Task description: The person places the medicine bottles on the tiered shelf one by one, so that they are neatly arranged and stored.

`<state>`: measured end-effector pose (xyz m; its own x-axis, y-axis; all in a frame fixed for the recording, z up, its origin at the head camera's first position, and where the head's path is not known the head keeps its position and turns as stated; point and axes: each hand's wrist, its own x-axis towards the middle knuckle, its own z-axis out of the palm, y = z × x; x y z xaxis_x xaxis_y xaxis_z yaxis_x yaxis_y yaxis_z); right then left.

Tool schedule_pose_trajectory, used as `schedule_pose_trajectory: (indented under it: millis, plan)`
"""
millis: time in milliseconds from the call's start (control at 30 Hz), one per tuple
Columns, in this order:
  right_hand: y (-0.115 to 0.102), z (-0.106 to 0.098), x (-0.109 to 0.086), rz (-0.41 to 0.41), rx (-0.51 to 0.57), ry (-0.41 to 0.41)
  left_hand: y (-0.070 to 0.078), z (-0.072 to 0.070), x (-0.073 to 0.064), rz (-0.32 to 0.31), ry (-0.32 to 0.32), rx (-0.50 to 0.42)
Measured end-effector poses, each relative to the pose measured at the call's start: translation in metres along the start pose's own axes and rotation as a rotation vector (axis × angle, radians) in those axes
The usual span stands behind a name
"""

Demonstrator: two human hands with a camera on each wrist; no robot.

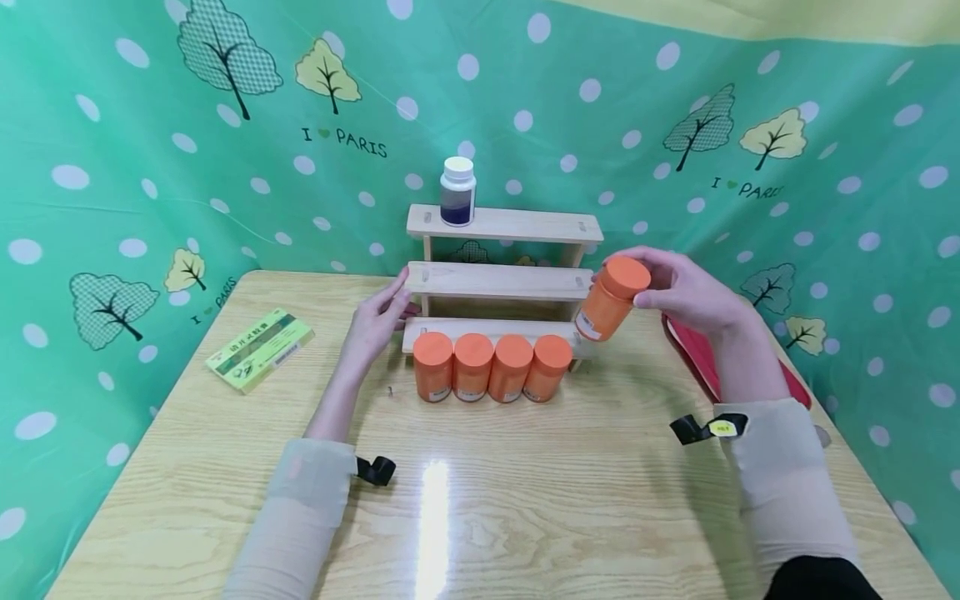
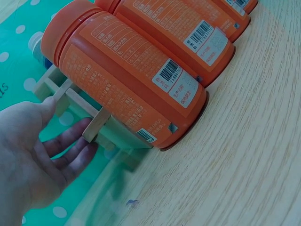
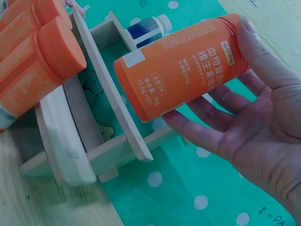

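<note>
In the head view my right hand [image 1: 686,287] grips an orange bottle [image 1: 606,300] near its cap, tilted over the right end of a three-step wooden rack [image 1: 498,281]. Up close in the right wrist view, thumb and fingers lie on opposite sides of this labelled bottle [image 3: 181,66]. My left hand [image 1: 375,321] holds the rack's left end at the middle step. Seen from the left wrist, its thumb lies at one board and its fingertips at another. Several like orange bottles [image 1: 472,367] stand in a row before the lowest step.
A white-capped bottle with a dark blue lower part [image 1: 457,193] stands on the top step, at the left. On the table's left lies a green box [image 1: 260,350]. A red tray-like thing [image 1: 693,350] lies behind my right forearm. Green printed cloth [image 1: 480,100] hangs around the table.
</note>
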<state>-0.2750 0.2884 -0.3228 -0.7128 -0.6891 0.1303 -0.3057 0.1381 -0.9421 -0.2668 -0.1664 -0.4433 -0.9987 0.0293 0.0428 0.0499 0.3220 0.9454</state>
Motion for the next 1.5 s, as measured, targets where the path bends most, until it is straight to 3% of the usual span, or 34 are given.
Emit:
schedule_pose_trajectory:
  millis: [400, 800, 933, 1167, 1500]
  plan:
    - [-0.006, -0.001, 0.032, -0.012, 0.078, 0.000, 0.001, 0.002, 0.001, 0.002, -0.008, -0.006]
    - [-0.020, -0.001, 0.074, 0.150, 0.062, 0.118, -0.001, 0.003, 0.003, 0.002, -0.015, 0.002]
    - [-0.026, -0.002, 0.087, 0.152, 0.091, 0.140, -0.003, 0.003, 0.005, -0.010, -0.021, -0.009]
    - [-0.035, -0.005, 0.106, 0.165, 0.041, 0.183, 0.001, 0.004, 0.003, -0.001, -0.021, -0.008]
    - [-0.049, -0.001, 0.141, 0.170, 0.097, 0.190, -0.002, 0.000, 0.002, 0.017, 0.007, 0.026]
